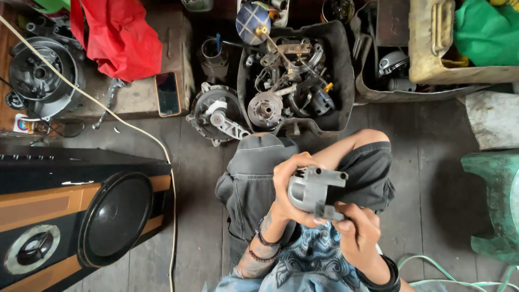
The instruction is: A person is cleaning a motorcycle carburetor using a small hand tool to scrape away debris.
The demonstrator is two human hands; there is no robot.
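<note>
I am holding a grey metal housing [312, 190] in both hands above my lap: my left hand [289, 189] is wrapping around its rounded side, fingers curled tight on it, and my right hand [354, 230] is gripping its lower corner from beneath, thumb pressing on the edge. The part is sitting between the two palms, over my knees.

I am judging the hold as uneven. The weight seems to be resting mostly in the left hand, so if that grip is loosening while the right one is twisting, the casting could be slipping down onto my legs or the wooden floor [427, 178]. Just ahead of my hands the black tray of motor parts [340, 70] is lying open, with a round motor cover [219, 113] beside it; a dropped piece could be knocking into those. The phone [167, 93] farther to the left is lying near the bench edge, well apart from my hands.
</note>
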